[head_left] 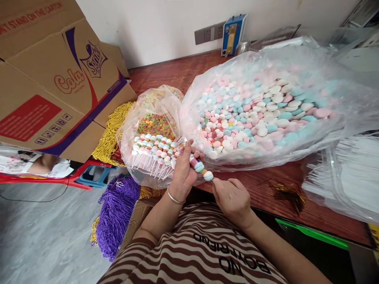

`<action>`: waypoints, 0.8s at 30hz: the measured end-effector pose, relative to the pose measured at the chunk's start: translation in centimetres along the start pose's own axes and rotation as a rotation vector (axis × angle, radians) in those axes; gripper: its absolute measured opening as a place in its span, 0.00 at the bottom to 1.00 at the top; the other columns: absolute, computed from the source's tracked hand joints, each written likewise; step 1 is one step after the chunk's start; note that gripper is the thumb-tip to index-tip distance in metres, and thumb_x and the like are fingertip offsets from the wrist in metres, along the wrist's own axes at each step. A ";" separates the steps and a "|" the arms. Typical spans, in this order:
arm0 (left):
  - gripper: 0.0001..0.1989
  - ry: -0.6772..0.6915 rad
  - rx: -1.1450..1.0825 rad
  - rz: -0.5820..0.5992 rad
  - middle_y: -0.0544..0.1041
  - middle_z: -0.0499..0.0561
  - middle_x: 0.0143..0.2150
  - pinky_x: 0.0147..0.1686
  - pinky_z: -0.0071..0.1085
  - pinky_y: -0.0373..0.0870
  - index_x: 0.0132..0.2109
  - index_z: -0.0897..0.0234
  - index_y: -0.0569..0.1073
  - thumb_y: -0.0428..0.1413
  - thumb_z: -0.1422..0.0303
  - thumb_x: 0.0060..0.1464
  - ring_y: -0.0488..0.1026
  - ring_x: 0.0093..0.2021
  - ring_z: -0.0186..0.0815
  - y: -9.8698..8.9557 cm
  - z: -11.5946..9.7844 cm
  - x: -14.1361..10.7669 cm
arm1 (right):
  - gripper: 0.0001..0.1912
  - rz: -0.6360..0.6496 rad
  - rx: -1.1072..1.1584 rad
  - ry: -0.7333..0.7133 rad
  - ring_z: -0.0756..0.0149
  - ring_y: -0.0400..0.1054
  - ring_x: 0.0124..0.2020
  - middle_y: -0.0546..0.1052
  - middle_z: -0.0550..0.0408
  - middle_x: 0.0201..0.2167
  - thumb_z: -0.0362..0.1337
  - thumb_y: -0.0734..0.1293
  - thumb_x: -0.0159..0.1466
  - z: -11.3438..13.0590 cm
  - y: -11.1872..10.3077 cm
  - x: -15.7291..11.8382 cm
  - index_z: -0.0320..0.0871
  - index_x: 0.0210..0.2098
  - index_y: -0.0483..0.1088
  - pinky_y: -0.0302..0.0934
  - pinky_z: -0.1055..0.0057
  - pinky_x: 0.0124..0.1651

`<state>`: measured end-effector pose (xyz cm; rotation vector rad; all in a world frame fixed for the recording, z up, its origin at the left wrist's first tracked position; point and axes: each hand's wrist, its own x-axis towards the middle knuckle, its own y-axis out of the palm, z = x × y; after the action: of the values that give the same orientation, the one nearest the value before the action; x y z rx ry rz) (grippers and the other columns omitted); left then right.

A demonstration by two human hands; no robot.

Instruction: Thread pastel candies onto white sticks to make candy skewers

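My left hand (185, 167), with a bangle at the wrist, is closed around the upper part of a candy skewer (201, 170). Pastel discs and small coloured rings are threaded along it. At its lower end my right hand (232, 197) is closed with thumb and finger pinched by the last white-and-blue disc; the stick there is mostly hidden by the fingers. Just left of my left hand, finished-looking candy skewers (155, 148) lie in rows with white sticks pointing towards me. They rest on a clear bag of small coloured ring candies (156, 124).
A big clear bag of pastel disc candies (260, 114) covers the back right. White sticks (355, 169) in plastic lie at right, gold twist ties (288, 196) nearer. A cardboard carton (59, 79), gold beads (114, 132) and purple beads (118, 213) are at left. A blue device (233, 35) stands by the wall.
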<state>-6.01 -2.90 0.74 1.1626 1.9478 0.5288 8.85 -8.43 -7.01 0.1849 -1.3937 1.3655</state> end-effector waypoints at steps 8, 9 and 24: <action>0.13 -0.019 -0.040 0.218 0.63 0.40 0.25 0.32 0.23 0.73 0.42 0.63 0.76 0.63 0.57 0.60 0.64 0.23 0.23 -1.2 1.0 0.3 | 0.18 0.343 1.507 1.172 0.74 0.51 0.07 0.67 0.66 0.12 0.52 0.61 0.71 2.1 -1.0 2.2 0.45 0.33 0.65 0.54 0.73 0.17; 0.14 -0.031 -0.056 0.240 0.63 0.40 0.25 0.33 0.23 0.73 0.42 0.62 0.76 0.63 0.56 0.59 0.63 0.22 0.23 -1.3 1.0 0.3 | 0.18 0.318 1.604 1.215 0.76 0.46 0.07 0.64 0.68 0.11 0.52 0.62 0.70 2.3 -0.9 2.4 0.45 0.33 0.65 0.54 0.73 0.17; 0.15 -0.084 0.045 0.191 0.77 0.48 0.35 0.42 0.31 0.76 0.45 0.64 0.76 0.64 0.57 0.58 0.77 0.36 0.32 -1.1 1.1 -1.0 | 0.08 0.047 0.210 0.281 0.66 0.70 0.26 0.78 0.54 0.27 0.33 0.60 0.73 0.2 0.6 1.3 0.42 0.45 0.71 0.62 0.68 0.34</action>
<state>-5.49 -4.37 -0.26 1.3862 1.7959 0.5295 7.79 -7.68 -6.30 0.0938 -1.0269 1.5132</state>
